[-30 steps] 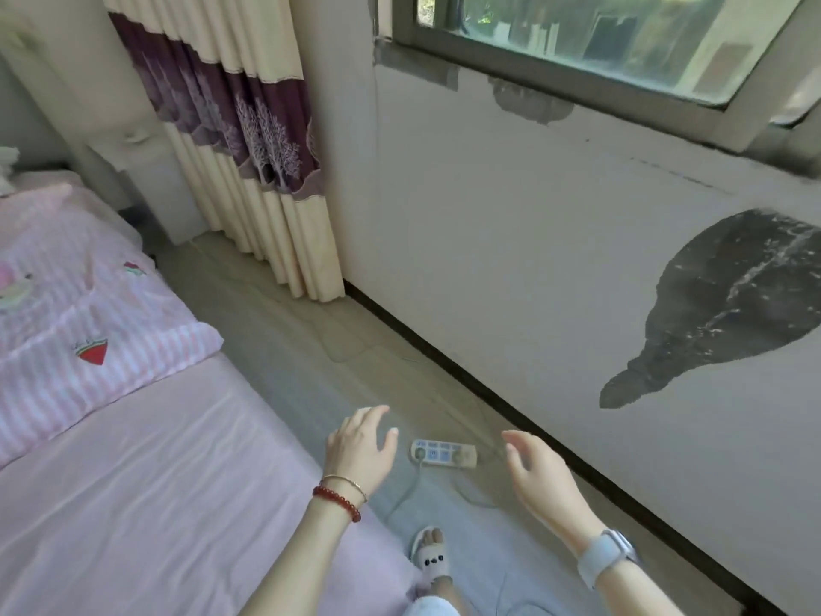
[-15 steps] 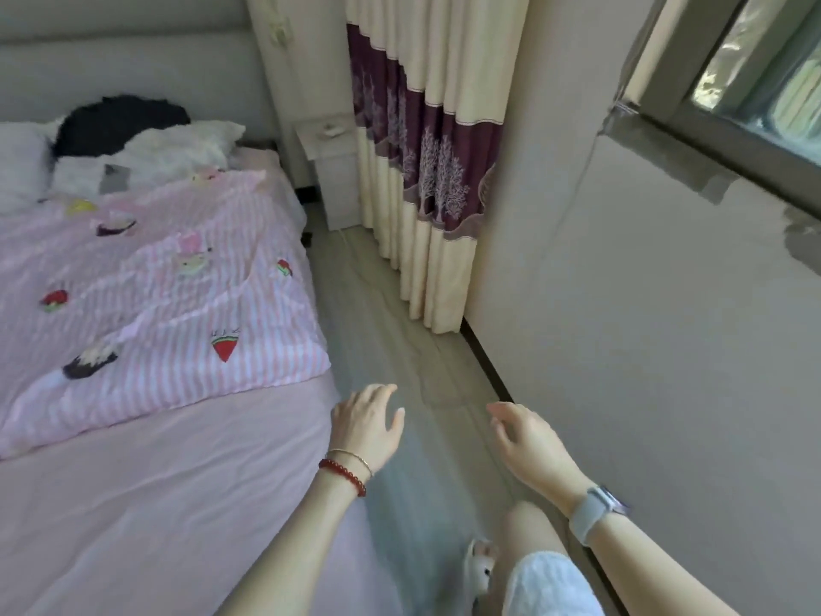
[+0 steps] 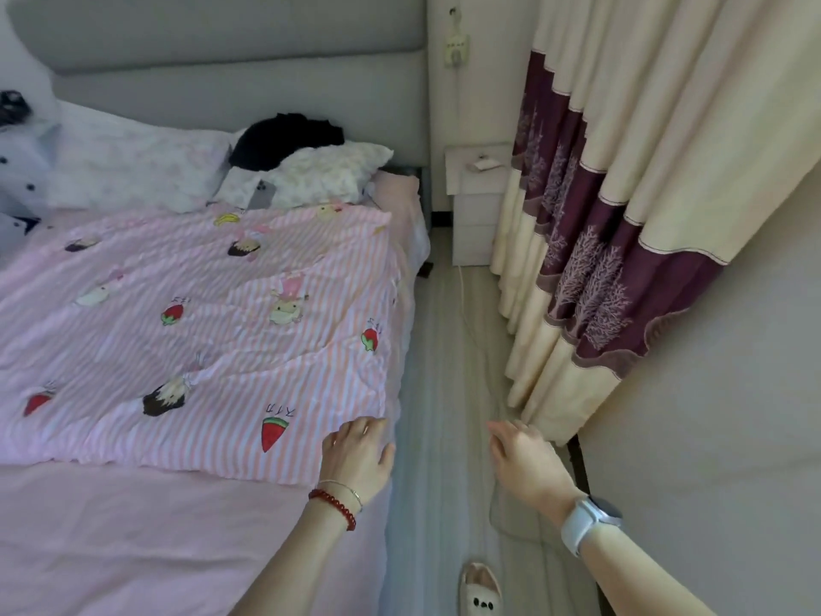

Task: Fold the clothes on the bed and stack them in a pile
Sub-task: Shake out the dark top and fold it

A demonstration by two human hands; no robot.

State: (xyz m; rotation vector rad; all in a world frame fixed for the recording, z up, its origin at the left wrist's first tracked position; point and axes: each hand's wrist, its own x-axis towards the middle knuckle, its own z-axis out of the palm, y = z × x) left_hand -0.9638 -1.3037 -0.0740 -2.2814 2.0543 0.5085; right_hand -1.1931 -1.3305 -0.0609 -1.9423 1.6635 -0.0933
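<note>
At the bottom edge, right of centre, we see 1 white slipper (image 3: 482,591) on the pale wood-look floor (image 3: 437,393). Just above it, in the lower centre, our left hand (image 3: 357,453) with its red bead bracelet (image 3: 333,508) lies over the near right corner of the pink striped cloth with strawberry and cartoon prints (image 3: 213,331), fingers spread and relaxed, gripping nothing; whether it touches the cloth we cannot tell. Our right hand (image 3: 526,460), with a white-strapped smartwatch (image 3: 588,524) on the wrist, hangs over the floor in the lower right, fingers loosely extended and empty. The striped cloth is spread flat across the pink bedsheet (image 3: 133,540), filling the left half of the frame. To the right hangs a cream and maroon curtain (image 3: 622,242). Farther up we see 2 white pillows (image 3: 324,175), a black garment (image 3: 284,137) against the grey padded headboard (image 3: 231,60), and white dotted clothing (image 3: 22,175) at the far left edge. A small white bedside cabinet (image 3: 477,206) stands at upper centre.
</note>
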